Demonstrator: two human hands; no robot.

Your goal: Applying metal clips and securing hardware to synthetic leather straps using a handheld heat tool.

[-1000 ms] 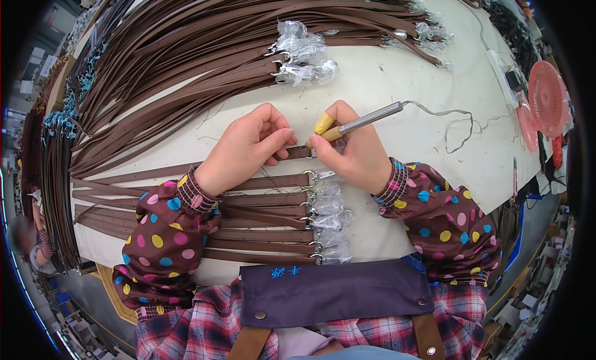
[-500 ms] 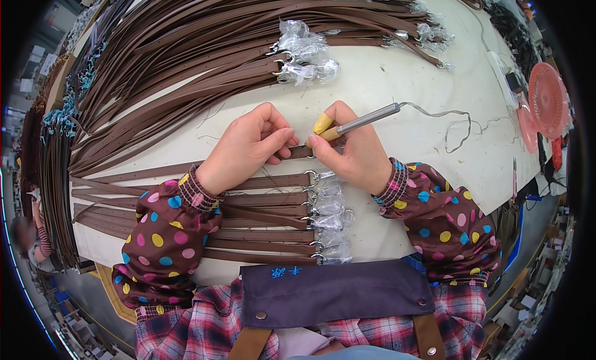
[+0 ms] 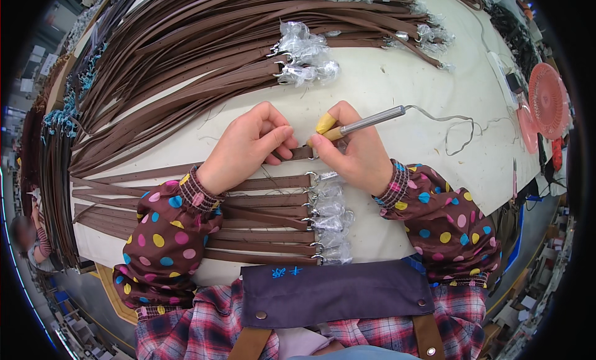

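My left hand (image 3: 245, 149) has its thumb and fingers curled together over the brown strap (image 3: 303, 153), near its end with a metal ring. Between thumb and index finger, my right hand (image 3: 355, 155) grips a corded pen-shaped tool (image 3: 375, 119) with a ribbed grey handle and a yellowish front part. A yellow cover (image 3: 325, 123) sits on that index finger. The tool's tip points down at the strap end, mostly hidden by my fingers; contact cannot be made out. Below my hands several brown straps (image 3: 267, 237) lie side by side, their metal clasps wrapped in clear plastic (image 3: 332, 223).
A large pile of brown straps (image 3: 205, 37) covers the table's far left, with plastic-wrapped clasps (image 3: 304, 49). The tool's cord (image 3: 456, 117) runs right, towards a white power strip (image 3: 500, 77). A pink fan (image 3: 548, 99) stands at the right edge. At far left a person (image 3: 40, 248) is visible.
The tool's rear end has shifted slightly right and its cord has moved with it. My left fingertips have drawn back a little from my right hand.
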